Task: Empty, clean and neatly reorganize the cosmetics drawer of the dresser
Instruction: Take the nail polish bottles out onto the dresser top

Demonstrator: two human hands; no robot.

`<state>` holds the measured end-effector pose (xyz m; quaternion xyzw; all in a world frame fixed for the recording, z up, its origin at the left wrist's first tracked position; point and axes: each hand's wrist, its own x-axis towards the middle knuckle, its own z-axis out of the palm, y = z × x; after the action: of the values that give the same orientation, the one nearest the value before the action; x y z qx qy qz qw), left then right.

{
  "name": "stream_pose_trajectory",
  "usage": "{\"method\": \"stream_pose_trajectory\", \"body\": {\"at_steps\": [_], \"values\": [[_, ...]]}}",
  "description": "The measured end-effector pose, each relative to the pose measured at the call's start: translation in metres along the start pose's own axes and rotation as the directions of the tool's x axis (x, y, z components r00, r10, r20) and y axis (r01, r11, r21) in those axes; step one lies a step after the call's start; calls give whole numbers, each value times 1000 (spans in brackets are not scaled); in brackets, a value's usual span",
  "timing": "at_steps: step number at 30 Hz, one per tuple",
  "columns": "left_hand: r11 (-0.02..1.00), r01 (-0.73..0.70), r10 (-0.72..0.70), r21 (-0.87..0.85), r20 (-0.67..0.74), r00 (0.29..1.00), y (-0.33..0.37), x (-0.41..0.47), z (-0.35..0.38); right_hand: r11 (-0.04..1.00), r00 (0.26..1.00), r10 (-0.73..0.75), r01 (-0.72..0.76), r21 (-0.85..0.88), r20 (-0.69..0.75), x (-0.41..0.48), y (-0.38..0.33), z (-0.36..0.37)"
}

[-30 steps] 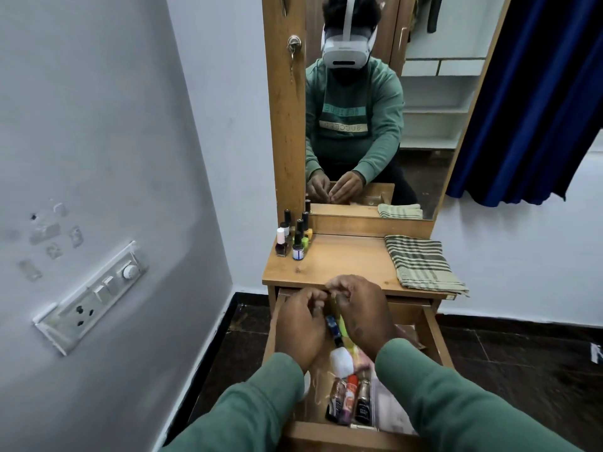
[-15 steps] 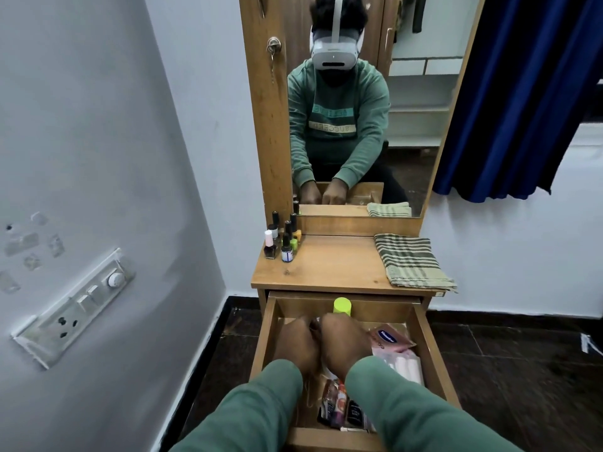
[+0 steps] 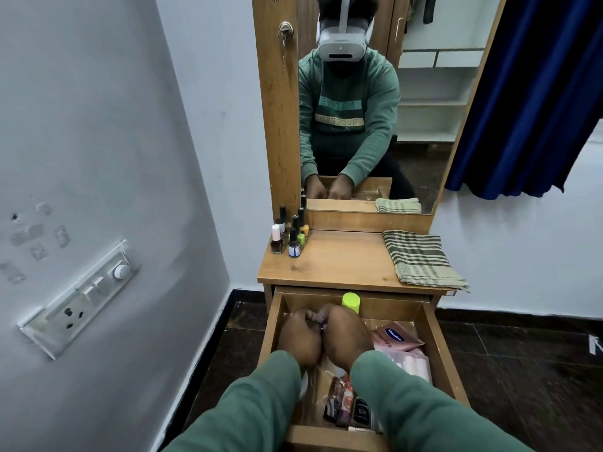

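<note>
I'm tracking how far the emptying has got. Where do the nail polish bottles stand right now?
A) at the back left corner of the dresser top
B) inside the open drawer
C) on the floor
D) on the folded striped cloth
A: the nail polish bottles stand clustered at the back left corner of the dresser top, apart from the striped cloth at its right.

bare dresser top (image 3: 342, 262) middle, bottles (image 3: 287, 238) left, cloth (image 3: 421, 262) right; drawer (image 3: 439, 347) crowded
</note>
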<state>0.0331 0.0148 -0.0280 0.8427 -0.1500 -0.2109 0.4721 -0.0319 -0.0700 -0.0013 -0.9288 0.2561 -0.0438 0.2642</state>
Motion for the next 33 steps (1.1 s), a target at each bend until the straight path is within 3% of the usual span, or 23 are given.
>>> {"method": "stream_pose_trajectory", "body": {"at_steps": [9, 15, 23, 33], "values": [[974, -95, 69, -208, -128, 989, 17, -31, -17, 958, 994, 74, -49, 281, -78, -9, -8, -23], [950, -305, 268, -64, -331, 905, 45, -38, -33, 884, 989, 14, 57, 465, -148, -11, -16, -52], [904, -393, 269, -167, -494, 827, 99, -9, -28, 864, 943, -40, 198, 464, -329, 37, -28, -89], [883, -379, 234, -277, -440, 867, 115, 49, -4, 858, 913, 17, 196, 475, -409, 119, -28, -87]]}}
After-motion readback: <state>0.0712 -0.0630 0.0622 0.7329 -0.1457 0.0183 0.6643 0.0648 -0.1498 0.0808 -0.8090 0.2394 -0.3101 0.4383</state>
